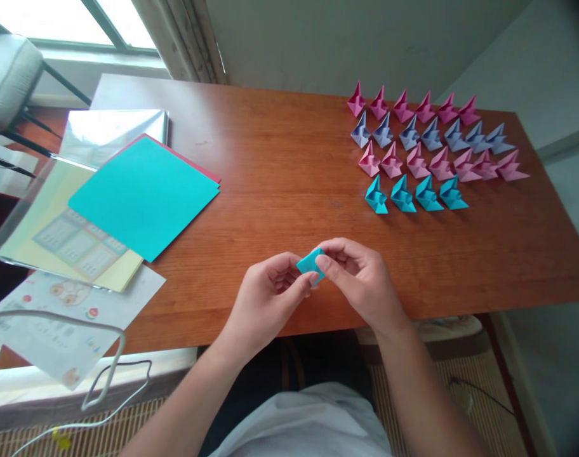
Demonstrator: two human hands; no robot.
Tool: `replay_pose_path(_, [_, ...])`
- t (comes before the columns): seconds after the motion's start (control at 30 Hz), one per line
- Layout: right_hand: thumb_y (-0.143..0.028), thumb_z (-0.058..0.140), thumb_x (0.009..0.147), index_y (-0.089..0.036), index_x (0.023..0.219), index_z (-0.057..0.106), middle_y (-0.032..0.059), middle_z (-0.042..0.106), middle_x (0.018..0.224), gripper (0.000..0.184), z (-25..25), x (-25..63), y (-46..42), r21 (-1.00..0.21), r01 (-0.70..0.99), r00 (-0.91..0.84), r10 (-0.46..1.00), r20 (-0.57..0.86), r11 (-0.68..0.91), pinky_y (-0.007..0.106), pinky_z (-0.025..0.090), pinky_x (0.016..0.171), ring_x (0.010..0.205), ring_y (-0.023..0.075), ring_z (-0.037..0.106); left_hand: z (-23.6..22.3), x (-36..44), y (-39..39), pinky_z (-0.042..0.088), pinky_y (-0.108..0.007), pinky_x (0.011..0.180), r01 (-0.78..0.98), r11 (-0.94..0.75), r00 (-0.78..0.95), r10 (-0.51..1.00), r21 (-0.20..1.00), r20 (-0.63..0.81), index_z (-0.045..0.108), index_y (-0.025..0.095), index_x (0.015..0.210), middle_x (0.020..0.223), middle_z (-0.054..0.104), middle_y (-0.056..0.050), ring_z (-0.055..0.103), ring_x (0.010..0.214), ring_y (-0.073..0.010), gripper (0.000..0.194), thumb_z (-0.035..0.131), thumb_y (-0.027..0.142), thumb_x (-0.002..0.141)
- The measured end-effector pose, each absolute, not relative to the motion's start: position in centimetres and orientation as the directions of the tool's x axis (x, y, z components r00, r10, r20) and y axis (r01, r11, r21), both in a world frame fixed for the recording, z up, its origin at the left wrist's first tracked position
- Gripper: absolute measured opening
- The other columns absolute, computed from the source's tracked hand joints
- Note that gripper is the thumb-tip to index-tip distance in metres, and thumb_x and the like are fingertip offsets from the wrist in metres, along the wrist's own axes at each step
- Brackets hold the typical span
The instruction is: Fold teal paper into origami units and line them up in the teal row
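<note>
A small folded piece of turquoise paper (308,261) is held between my two hands, just above the table's front edge. My left hand (275,289) pinches its lower left side between thumb and fingers. On its right side, the thumb and fingers of my right hand (353,270) press the paper. Part of the paper is hidden behind my thumbs. Beyond my right hand stand folded paper pieces in rows: turquoise (402,195) in front, then pink (417,162), lavender (431,134) and, at the back, deep pink (404,108).
Turquoise paper sheets (149,190) lie at the left, with a red sheet edge (194,162) under them. Below are a clear plastic sleeve with yellow paper (65,222) and a printed white sheet (80,324). A white cable (80,425) hangs at lower left; a chair (13,76) stands beyond.
</note>
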State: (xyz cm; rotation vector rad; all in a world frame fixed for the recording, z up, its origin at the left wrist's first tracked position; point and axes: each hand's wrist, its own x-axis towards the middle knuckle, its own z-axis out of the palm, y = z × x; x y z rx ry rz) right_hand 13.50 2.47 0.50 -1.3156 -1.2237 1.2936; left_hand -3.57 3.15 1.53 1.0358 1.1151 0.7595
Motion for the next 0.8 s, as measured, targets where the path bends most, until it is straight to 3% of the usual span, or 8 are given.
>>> replay_pose_path(0.2, [-0.031, 0.072, 0.089, -0.020, 0.083, 0.070, 0.0006, 0.069, 0.076, 0.013, 0.2, 13.3, 2.9, -0.990, 0.117, 0.018, 0.997, -0.077, -0.079, 0.027, 0.053, 0.065, 0.069, 0.0148, 0.063, 1.2, -3.2, 3.0, 0.051, -0.025, 0.061, 0.099, 0.295, 0.260, 0.914, 0.950, -0.310, 0.067, 0.017, 0.078, 0.070, 0.067, -0.003, 0.060, 0.066, -0.0150, 0.027, 0.074, 0.042, 0.086])
replay_pose_path(0.47, [-0.032, 0.066, 0.094, -0.020, 0.079, 0.067, -0.0009, 0.066, 0.073, 0.019, 1.0, 13.5, 3.5, -0.984, 0.177, -0.082, 0.996, -0.040, -0.025, 0.026, 0.047, 0.061, 0.068, 0.0139, 0.060, 1.4, -3.8, 3.3, 0.047, -0.023, 0.058, 0.122, 0.274, 0.318, 0.900, 0.954, -0.299, 0.068, 0.017, 0.079, 0.068, 0.065, -0.002, 0.057, 0.063, -0.0136, 0.025, 0.074, 0.040, 0.087])
replay_pose_path(0.6, [-0.029, 0.066, 0.094, -0.020, 0.077, 0.067, -0.0016, 0.063, 0.071, 0.019, 1.1, 13.3, 3.4, -0.983, 0.185, -0.072, 0.997, -0.015, -0.001, 0.026, 0.046, 0.060, 0.066, 0.0129, 0.057, 1.8, -4.1, 3.8, 0.050, -0.022, 0.059, 0.044, 0.316, 0.396, 0.865, 0.948, -0.307, 0.071, 0.016, 0.080, 0.070, 0.068, -0.003, 0.061, 0.064, -0.0136, 0.027, 0.070, 0.041, 0.090])
replay_pose_path(0.8, [-0.041, 0.066, 0.095, -0.020, 0.087, 0.069, 0.0001, 0.070, 0.079, 0.023, 0.7, 12.7, 3.4, -0.992, 0.098, -0.066, 0.994, -0.091, -0.084, 0.026, 0.053, 0.064, 0.072, 0.0145, 0.066, 1.7, -4.1, 3.9, 0.050, -0.022, 0.055, 0.013, 0.314, 0.230, 0.923, 0.949, -0.308, 0.074, 0.016, 0.078, 0.064, 0.070, -0.002, 0.064, 0.058, -0.0136, 0.026, 0.076, 0.040, 0.086])
